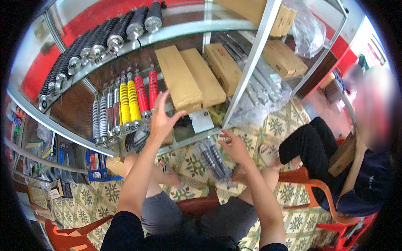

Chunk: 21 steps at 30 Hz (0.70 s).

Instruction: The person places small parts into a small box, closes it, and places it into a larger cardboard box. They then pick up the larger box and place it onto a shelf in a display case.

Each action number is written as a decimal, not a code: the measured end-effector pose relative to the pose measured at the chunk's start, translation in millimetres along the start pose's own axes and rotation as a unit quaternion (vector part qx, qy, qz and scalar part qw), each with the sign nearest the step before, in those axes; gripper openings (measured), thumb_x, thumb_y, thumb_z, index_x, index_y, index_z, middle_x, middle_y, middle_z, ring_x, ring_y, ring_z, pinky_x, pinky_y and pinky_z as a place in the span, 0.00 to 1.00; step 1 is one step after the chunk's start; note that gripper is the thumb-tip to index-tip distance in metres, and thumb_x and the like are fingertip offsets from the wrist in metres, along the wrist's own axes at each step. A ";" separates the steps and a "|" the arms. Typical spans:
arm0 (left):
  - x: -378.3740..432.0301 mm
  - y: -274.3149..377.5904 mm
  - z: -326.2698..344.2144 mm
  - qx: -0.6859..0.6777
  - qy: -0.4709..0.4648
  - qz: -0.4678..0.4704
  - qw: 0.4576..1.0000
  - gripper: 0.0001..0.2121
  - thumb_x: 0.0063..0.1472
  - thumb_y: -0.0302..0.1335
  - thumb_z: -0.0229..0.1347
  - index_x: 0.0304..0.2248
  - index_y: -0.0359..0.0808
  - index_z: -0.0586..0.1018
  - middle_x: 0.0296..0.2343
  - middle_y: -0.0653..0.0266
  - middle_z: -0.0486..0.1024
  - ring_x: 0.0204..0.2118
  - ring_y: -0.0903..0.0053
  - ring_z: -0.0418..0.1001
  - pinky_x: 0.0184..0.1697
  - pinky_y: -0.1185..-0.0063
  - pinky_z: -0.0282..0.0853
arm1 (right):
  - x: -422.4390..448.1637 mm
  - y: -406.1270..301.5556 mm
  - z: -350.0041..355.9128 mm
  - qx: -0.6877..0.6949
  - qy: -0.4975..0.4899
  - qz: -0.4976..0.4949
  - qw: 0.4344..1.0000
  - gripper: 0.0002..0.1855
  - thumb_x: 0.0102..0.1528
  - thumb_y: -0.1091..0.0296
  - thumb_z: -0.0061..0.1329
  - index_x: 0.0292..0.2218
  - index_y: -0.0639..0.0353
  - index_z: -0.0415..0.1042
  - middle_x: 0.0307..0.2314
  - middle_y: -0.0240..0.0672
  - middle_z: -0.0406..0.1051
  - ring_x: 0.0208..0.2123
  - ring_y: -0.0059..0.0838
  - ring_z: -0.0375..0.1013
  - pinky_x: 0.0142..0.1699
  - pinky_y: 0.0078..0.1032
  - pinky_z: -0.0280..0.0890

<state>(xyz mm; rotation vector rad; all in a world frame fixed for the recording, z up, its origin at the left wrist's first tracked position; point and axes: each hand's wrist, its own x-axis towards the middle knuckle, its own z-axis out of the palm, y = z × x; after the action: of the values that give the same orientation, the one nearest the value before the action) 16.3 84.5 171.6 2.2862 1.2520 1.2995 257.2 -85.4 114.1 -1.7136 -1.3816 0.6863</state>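
My left hand (pixel 162 120) is raised before the lower shelf, fingers spread and nothing held. Its fingertips overlap the near end of a long cardboard box (pixel 179 75); whether they touch it I cannot tell. Beside that box lie a second box (pixel 204 78) and a third (pixel 223 67). Left of my hand stand red shock absorbers (pixel 142 95), yellow ones (pixel 124 102) and several grey ones (pixel 100 116). My right hand (pixel 234 146) hovers half-curled, holding nothing, above plastic-wrapped shock absorbers (pixel 214 160) between my legs.
Black shock absorbers (pixel 116 39) line the upper glass shelf (pixel 182 29). A metal post (pixel 252 62) rises right of the boxes, with grey metal tubes (pixel 260 81) beyond it. On an orange chair (pixel 326 191) at right, a seated person (pixel 361 175) holds a cardboard box (pixel 342 155).
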 end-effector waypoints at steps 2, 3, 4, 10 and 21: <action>-17.5 10.1 -17.2 -0.080 0.022 -0.023 0.996 0.33 0.48 0.30 0.68 0.52 0.35 0.67 0.48 0.52 0.70 0.49 0.64 0.70 0.51 0.72 0.67 | -38.1 44.8 -16.1 -0.062 -0.050 0.111 0.991 0.27 0.49 0.63 0.59 0.49 0.61 0.70 0.38 0.46 0.75 0.35 0.43 0.76 0.43 0.35 0.68; -29.9 17.3 -34.0 -0.120 0.031 -0.049 0.991 0.28 0.50 0.27 0.67 0.50 0.34 0.69 0.46 0.54 0.71 0.46 0.65 0.71 0.50 0.72 0.68 | -58.0 53.3 -20.9 -0.053 -0.063 0.130 0.988 0.27 0.49 0.63 0.59 0.49 0.61 0.70 0.38 0.46 0.75 0.35 0.43 0.76 0.43 0.35 0.68; -42.6 17.1 -48.9 -0.130 0.056 -0.040 0.989 0.23 0.51 0.24 0.65 0.46 0.33 0.72 0.43 0.56 0.72 0.44 0.68 0.72 0.47 0.74 0.69 | -68.2 56.7 -26.3 -0.145 -0.130 0.149 0.970 0.25 0.49 0.64 0.59 0.47 0.62 0.71 0.36 0.47 0.76 0.36 0.44 0.76 0.43 0.35 0.68; -157.0 -85.2 -161.2 0.033 0.130 -0.189 0.973 0.15 0.68 0.30 0.47 0.27 0.28 0.75 0.31 0.64 0.72 0.32 0.82 0.68 0.35 0.83 0.66 | -73.6 58.5 -18.7 -0.091 -0.130 0.132 0.978 0.25 0.49 0.64 0.59 0.47 0.63 0.72 0.34 0.50 0.76 0.37 0.45 0.76 0.43 0.33 0.69; -250.4 -295.4 -205.2 0.210 0.119 -0.450 0.860 0.31 0.47 0.45 0.67 0.44 0.32 0.72 0.41 0.52 0.73 0.44 0.61 0.72 0.47 0.69 0.68 | -50.3 79.7 -0.5 -0.147 -0.186 0.152 0.960 0.26 0.53 0.55 0.55 0.48 0.64 0.72 0.35 0.47 0.76 0.36 0.37 0.77 0.41 0.31 0.69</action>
<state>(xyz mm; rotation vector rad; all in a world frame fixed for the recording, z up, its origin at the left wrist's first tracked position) -373.0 31.1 -22.3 1.3412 2.4634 0.9938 286.7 -139.8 42.9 -2.1432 -1.5475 1.0598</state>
